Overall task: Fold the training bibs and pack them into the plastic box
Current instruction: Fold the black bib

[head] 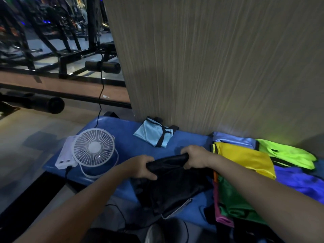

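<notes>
Head view. Left hand (142, 166) and right hand (194, 157) both clenched on the bunched top edge of a black bib (171, 190), fingers curled over the cloth, thumbs under it. Rest of the cloth hanging loose below the fingers onto the blue mat (126, 148). Probably gripped at two points along one edge to spread or shake it flat before a fold; fold not yet made.

Beyond the fingertips, near the wall: one light-blue bib (154, 135), already folded small, likely set aside as done. Just right of the right-hand fingers: unfolded heap within easy reach, probably the waiting stock. Yellow bib (245, 158) on top, pale blue one (233, 140) behind it, neon green bib (287, 153) further right, royal blue bib (301, 181) beside that, dark green bib (233, 199) nearer the body over a pink edge (223, 220).

Count: one black held, one folded, at least six loose; more possibly buried.

Left of the left-hand fingers: one white fan (94, 149), one white power bank (65, 155) touching it.

No plastic box in view.
</notes>
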